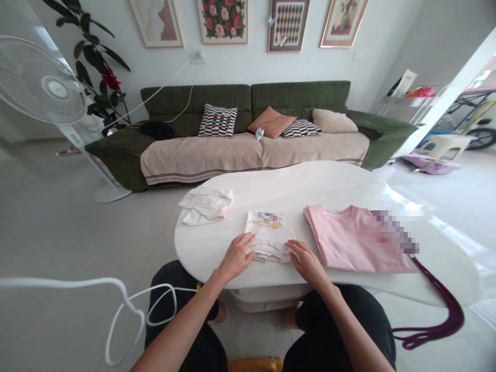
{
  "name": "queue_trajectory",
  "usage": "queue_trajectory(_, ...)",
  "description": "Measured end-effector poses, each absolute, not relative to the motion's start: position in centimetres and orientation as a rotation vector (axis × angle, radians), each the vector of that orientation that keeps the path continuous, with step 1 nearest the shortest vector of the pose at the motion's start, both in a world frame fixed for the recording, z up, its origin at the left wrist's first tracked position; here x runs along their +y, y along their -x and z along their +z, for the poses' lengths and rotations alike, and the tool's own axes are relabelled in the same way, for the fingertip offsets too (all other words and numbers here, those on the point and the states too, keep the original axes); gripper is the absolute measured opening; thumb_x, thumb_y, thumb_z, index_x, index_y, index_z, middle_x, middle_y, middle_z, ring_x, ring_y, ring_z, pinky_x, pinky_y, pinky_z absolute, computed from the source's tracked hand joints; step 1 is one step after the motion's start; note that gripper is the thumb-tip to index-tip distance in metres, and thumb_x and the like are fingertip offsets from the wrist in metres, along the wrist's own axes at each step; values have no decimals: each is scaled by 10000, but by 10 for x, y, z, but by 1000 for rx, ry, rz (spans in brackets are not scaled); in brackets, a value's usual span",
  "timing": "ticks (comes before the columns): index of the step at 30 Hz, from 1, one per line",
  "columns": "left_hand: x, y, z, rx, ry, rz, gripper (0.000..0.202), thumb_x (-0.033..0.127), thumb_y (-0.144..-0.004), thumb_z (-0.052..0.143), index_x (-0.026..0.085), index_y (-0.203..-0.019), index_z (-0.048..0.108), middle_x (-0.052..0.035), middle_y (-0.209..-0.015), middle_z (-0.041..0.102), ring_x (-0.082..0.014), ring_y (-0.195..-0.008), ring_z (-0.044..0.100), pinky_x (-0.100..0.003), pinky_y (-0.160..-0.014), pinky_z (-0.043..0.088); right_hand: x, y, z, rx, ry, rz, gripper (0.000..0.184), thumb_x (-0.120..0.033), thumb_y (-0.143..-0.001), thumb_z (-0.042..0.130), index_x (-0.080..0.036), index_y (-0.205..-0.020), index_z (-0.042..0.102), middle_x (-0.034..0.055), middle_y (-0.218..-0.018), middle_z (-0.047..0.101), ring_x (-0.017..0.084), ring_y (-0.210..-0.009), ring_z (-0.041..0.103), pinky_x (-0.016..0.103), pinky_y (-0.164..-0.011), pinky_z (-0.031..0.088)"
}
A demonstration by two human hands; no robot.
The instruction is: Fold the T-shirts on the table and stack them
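A folded white T-shirt with a printed picture (268, 230) lies near the front edge of the white oval table (294, 186). My left hand (236, 256) rests flat on its left near corner, fingers stretched out. My right hand (307, 261) lies flat on its right near corner, fingers extended. To the right of it a pink T-shirt (349, 237) is spread flat on the table. A crumpled white garment (207, 204) sits at the table's left end.
A green sofa (248, 129) with cushions and a beige throw stands behind the table. A white standing fan (46, 88) and a plant are at the left. A white cable (127, 305) loops by my left knee; a dark red cord (445, 310) hangs off the table's right.
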State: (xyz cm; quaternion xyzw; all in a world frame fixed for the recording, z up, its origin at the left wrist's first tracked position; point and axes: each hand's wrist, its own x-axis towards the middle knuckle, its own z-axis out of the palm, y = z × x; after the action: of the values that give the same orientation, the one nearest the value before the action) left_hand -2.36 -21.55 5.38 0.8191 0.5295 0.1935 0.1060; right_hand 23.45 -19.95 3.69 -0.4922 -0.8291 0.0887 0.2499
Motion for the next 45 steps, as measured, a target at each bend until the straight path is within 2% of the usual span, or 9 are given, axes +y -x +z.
queue_trajectory(5, -213, 23, 42, 1587, -2331, 296, 418, 424, -901, 286, 292, -1287, 379, -33, -1365, 392, -223, -1262, 318, -551, -1007, 209, -211, -222, 19, -2213, 1463, 126, 342, -184, -865, 312, -201, -1114, 546, 79, -1155, 549, 196, -1082, 487, 343, -898, 425)
queue_trajectory(11, -179, 15, 58, 1662, -2318, 244, 406, 349, -918, 239, 234, -1285, 368, -93, -1246, 520, -242, -1177, 430, -626, -991, 58, -271, -165, 15, -2106, 1577, 37, 299, -191, -856, 351, -195, -1092, 533, 126, -1022, 567, 249, -923, 520, 416, -814, 437)
queue_trajectory(17, -138, -31, 64, 1467, -2398, 208, 328, 245, -882, 352, 226, -1173, 502, -64, -1232, 536, -212, -1197, 408, -543, -1036, 72, -285, -62, 23, -2311, 1293, 203, 488, -122, -765, 429, -99, -1252, 441, 180, -1199, 503, 320, -1123, 396, 519, -924, 315)
queue_trajectory(20, -130, -32, 74, 1416, -2424, 231, 303, 229, -869, 381, 273, -1124, 537, 0, -1230, 541, -185, -1206, 397, -531, -1046, 67, -267, -58, 39, -2492, 1008, 334, 543, -126, -761, 432, -95, -1301, 389, 137, -1287, 456, 272, -1230, 309, 457, -1007, 259)
queue_trajectory(27, -199, 13, 63, 1929, -2258, 604, 464, 319, -911, 240, 176, -1348, 304, -114, -1416, 283, -227, -1315, 196, -453, -1025, 237, -187, -174, 56, -2407, 1517, 305, 471, -180, -858, 279, -128, -1314, 383, 118, -1400, 313, 237, -1315, 187, 419, -991, 284)
queue_trajectory(33, -218, 12, 19, 2027, -2187, 276, 552, 434, -889, 272, 195, -1383, 218, -98, -1460, 142, -283, -1333, 95, -584, -997, 165, -160, -192, 34, -2402, 1857, 330, 499, -303, -891, 258, -180, -1375, 263, 72, -1439, 235, 234, -1320, 167, 428, -1002, 240)
queue_trajectory(37, -184, 36, 29, 1864, -2240, 279, 446, 288, -886, 309, 290, -1332, 325, -21, -1441, 238, -243, -1325, 159, -542, -1016, 181, -194, -177, 23, -2239, 1969, 247, 497, -297, -874, 300, -128, -1341, 322, 137, -1418, 266, 265, -1295, 218, 438, -969, 274)
queue_trajectory(41, -190, 48, 37, 2073, -2032, 538, 457, 212, -847, 393, 143, -1299, 380, -145, -1308, 432, -222, -1216, 380, -347, -962, 340, -212, -182, 25, -2021, 2006, 282, 488, -300, -838, 360, -105, -1285, 378, 186, -1288, 431, 279, -1177, 400, 393, -886, 360)
queue_trajectory(45, -212, 30, 37, 2149, -1775, 502, 388, 248, -830, 458, 68, -1172, 479, -177, -1041, 595, -236, -1001, 555, -310, -852, 404, -186, -187, 35, -1841, 2085, 406, 387, -257, -821, 374, -67, -1140, 485, 195, -1032, 580, 262, -998, 537, 329, -809, 392)
